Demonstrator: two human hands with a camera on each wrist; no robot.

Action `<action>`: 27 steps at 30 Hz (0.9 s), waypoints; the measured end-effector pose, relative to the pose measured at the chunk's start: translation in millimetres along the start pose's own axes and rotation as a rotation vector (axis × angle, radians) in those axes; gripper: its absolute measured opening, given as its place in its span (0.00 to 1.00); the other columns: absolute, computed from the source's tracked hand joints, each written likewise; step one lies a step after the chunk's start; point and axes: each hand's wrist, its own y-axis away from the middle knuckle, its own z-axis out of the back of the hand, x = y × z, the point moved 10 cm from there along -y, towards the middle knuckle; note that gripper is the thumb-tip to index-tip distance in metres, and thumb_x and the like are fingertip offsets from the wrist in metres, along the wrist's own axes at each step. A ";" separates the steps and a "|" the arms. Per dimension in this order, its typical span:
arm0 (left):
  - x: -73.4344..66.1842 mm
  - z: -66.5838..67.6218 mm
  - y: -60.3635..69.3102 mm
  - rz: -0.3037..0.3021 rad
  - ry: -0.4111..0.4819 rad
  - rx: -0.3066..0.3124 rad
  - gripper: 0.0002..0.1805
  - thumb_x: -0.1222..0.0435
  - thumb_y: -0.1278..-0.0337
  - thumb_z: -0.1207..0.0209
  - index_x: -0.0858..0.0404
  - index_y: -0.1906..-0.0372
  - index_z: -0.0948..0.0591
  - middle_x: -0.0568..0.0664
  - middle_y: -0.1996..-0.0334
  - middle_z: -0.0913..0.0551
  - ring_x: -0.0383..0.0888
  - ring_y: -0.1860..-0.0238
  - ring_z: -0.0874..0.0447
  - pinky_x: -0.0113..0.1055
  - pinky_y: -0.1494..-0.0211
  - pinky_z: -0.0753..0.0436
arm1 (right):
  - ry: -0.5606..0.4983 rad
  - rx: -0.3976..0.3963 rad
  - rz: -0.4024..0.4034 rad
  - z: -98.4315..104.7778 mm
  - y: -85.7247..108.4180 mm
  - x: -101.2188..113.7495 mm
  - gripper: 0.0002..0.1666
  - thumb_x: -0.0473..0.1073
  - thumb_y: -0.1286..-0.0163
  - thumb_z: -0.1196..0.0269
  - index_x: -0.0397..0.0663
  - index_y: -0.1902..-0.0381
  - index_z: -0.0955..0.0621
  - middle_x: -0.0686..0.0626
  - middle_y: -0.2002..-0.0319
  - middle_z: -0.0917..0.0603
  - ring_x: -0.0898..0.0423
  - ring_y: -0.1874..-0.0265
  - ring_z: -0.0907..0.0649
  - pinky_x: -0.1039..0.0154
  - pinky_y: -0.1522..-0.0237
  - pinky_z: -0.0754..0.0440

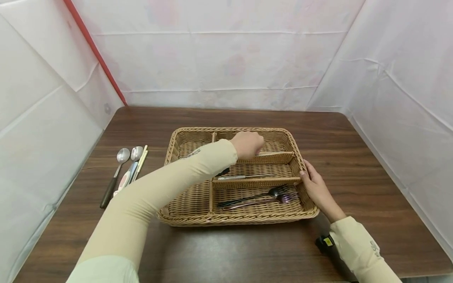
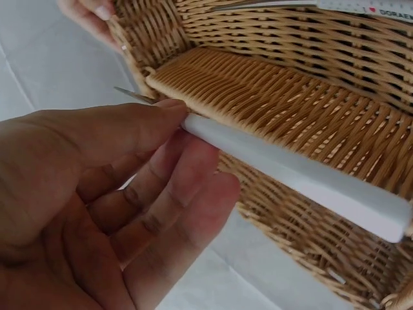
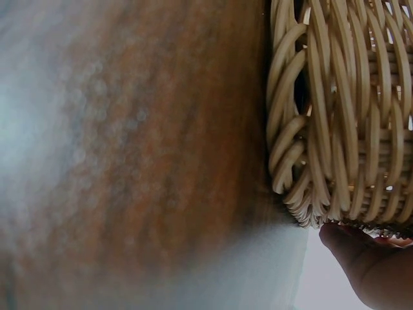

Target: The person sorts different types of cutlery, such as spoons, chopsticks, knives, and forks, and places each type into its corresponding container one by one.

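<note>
My left hand (image 1: 247,144) is over the back right part of a wicker basket (image 1: 240,221). In the left wrist view, the thumb and fingers of that hand pinch a white-handled utensil (image 2: 303,174) near its thin metal end; the head view does not show its kind clearly. The utensil lies along a woven divider. My right hand (image 1: 316,190) grips the basket's right rim, thumb on the inner side. A utensil with a pale printed handle (image 1: 231,177) lies in the middle right compartment. The front right one holds a dark utensil (image 1: 262,194) and a purplish fork (image 1: 286,197).
Left of the basket on the wooden table (image 1: 219,255) lie a dark-handled spoon (image 1: 122,156), a smaller spoon (image 1: 136,153) and pale chopsticks (image 1: 142,161). A black device with a yellow label (image 1: 327,241) is by the right wrist. White sheeting (image 1: 226,63) surrounds the table.
</note>
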 end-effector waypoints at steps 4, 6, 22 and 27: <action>-0.6 -8.6 -4.6 0.002 -0.014 0.036 0.16 0.78 0.41 0.52 0.56 0.79 0.34 0.44 0.82 0.36 0.39 0.79 0.43 0.31 0.75 0.39 | 0.004 -0.011 0.014 0.4 0.3 1.7 0.31 0.38 0.22 0.57 0.32 0.27 0.51 0.27 0.32 0.45 0.34 0.33 0.43 0.41 0.34 0.46; -0.6 -12.2 -6.4 0.001 -0.011 0.046 0.16 0.77 0.39 0.53 0.56 0.78 0.34 0.44 0.81 0.36 0.39 0.79 0.44 0.31 0.74 0.39 | 0.006 -0.017 0.019 0.6 -0.1 2.2 0.31 0.37 0.23 0.57 0.32 0.28 0.51 0.27 0.32 0.45 0.34 0.33 0.43 0.42 0.34 0.46; 4.5 -40.0 -21.0 -0.059 0.015 0.080 0.21 0.81 0.47 0.53 0.56 0.84 0.42 0.44 0.86 0.49 0.39 0.81 0.55 0.32 0.76 0.46 | 0.000 0.011 0.007 -6.2 0.9 4.8 0.32 0.39 0.22 0.58 0.35 0.27 0.53 0.28 0.31 0.46 0.35 0.32 0.44 0.41 0.34 0.46; 1.5 -41.7 -20.7 -0.081 0.017 0.092 0.22 0.81 0.47 0.53 0.55 0.84 0.44 0.44 0.86 0.51 0.39 0.82 0.57 0.32 0.76 0.48 | 0.004 0.012 0.004 -5.8 0.5 5.6 0.32 0.39 0.22 0.58 0.35 0.26 0.53 0.28 0.31 0.46 0.35 0.32 0.43 0.41 0.34 0.46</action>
